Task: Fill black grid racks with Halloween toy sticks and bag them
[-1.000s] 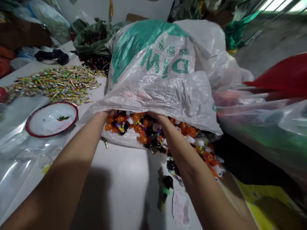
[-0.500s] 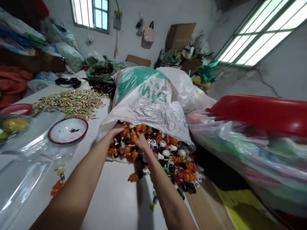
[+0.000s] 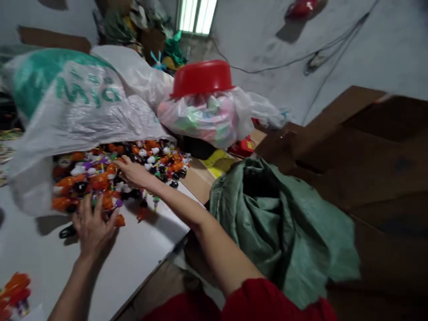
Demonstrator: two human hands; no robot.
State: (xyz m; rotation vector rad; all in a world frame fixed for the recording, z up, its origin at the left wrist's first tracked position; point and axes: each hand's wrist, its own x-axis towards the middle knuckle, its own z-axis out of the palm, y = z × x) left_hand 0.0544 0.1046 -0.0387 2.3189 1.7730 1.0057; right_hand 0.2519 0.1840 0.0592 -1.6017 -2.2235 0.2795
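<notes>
Small plastic Halloween figures [image 3: 100, 180], in orange, white, black and purple, spill in a heap from the mouth of a white woven sack [image 3: 83, 120] with green print. My left hand [image 3: 95, 225] rests against the front of the heap, fingers spread over the orange pieces. To its upper right, my right hand [image 3: 133, 173] reaches across the heap with fingers extended; some fingertips are hidden among the figures. Neither hand visibly grips a piece. A dark loose piece [image 3: 67, 231] lies on the white table [image 3: 133, 254] left of my left hand.
Right of the table edge stands a green woven sack [image 3: 261, 214] with its mouth open. Beyond the heap, a red basin [image 3: 203, 78] sits upside down on a clear bag of colourful items [image 3: 207, 118]. Large cardboard boxes [image 3: 361, 178] fill the right side. Orange figures [image 3: 16, 287] lie at lower left.
The view has swung to the right, bringing the green sack and boxes into sight. My left hand has come out from under the sack's edge to the heap's front.
</notes>
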